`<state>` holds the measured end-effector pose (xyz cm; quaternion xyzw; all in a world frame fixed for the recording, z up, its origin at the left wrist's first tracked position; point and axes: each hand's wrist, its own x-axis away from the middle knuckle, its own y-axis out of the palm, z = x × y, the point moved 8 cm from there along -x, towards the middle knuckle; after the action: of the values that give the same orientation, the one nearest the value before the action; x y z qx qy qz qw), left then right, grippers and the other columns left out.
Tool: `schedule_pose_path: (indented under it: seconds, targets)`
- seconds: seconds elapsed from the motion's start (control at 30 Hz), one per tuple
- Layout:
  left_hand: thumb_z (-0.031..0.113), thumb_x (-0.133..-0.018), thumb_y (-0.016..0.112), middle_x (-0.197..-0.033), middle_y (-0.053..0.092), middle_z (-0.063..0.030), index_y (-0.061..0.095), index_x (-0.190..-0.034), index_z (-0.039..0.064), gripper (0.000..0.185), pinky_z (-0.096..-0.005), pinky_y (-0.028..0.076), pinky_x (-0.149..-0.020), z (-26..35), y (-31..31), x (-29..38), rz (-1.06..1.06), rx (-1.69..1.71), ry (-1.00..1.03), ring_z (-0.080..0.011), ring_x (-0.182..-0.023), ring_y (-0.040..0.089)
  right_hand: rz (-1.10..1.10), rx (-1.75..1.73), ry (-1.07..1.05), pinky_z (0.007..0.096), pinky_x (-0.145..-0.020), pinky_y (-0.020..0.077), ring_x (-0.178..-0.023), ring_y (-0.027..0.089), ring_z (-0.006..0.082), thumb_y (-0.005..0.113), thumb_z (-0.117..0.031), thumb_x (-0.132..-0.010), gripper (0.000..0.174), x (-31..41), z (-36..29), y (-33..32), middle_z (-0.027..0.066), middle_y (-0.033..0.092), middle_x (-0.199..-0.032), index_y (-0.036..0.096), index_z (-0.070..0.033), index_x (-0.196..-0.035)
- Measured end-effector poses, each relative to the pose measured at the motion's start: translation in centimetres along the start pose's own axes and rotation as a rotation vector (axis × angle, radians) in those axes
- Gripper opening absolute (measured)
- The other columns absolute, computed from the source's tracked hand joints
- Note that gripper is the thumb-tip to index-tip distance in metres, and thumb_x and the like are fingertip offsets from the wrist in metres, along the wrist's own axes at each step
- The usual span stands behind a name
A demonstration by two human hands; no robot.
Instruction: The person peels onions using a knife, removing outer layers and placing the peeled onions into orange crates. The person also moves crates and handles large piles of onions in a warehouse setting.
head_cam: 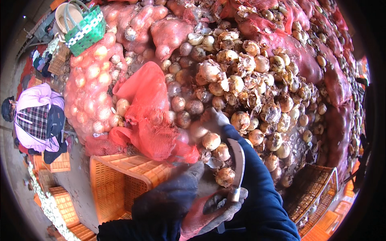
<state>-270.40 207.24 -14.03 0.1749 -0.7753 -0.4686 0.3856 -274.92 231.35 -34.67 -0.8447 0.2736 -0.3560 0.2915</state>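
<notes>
My left hand point(208, 214), in a red and grey work glove, holds a knife with a curved blade point(240, 162) by its pale handle. The blade points up, beside my right sleeve. My right hand point(217, 117), in a greyish glove, reaches into the onion pile point(241, 87); it is blurred, and whether it grips an onion cannot be told. Several loose onions point(211, 141) with dry brown skins lie between my hands. Left of my right hand, a red mesh sack point(147, 105) lies crumpled over part of the pile.
An orange plastic crate point(132, 164) lies tipped at the lower left, another crate point(313, 192) at the lower right. Filled mesh sacks point(90, 81) and a green woven basket point(86, 31) are beyond. A person in a pink top point(39, 117) is at the left. My leg point(172, 192) is near the crate.
</notes>
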Motion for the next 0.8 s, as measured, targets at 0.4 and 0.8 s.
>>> schedule_pose_path:
  seconds: [0.4, 0.8]
  targets:
    - [0.003, -0.094, 0.060, -0.129, 0.056, -0.0140, 0.052, -0.130, -0.002, 0.037, -0.0292, 0.047, -0.098, -1.1, 0.3, -1.0, 0.012, -0.398, 0.213, -0.0208, -0.117, 0.057, 0.350, 0.102, -0.236, 0.0490, -0.085, 0.0509, -0.106, 0.057, 0.0396, 0.065, -0.029, -0.085, 0.044, 7.6, 5.1, 5.9, 0.0184, 0.058, -0.115, 0.058, -0.012, -0.125]
    - [0.005, -0.093, 0.060, -0.110, 0.065, -0.0043, 0.056, -0.129, 0.001, 0.037, -0.0254, 0.050, -0.079, 2.8, 2.2, -0.1, 0.178, -0.880, 0.407, -0.0129, -0.085, 0.061, 0.157, 0.164, 0.067, 0.0504, -0.093, 0.0475, -0.114, 0.052, 0.0440, 0.064, -0.041, -0.085, 0.046, 2.7, 4.8, 4.6, 0.0218, 0.053, -0.124, 0.059, -0.019, -0.125]
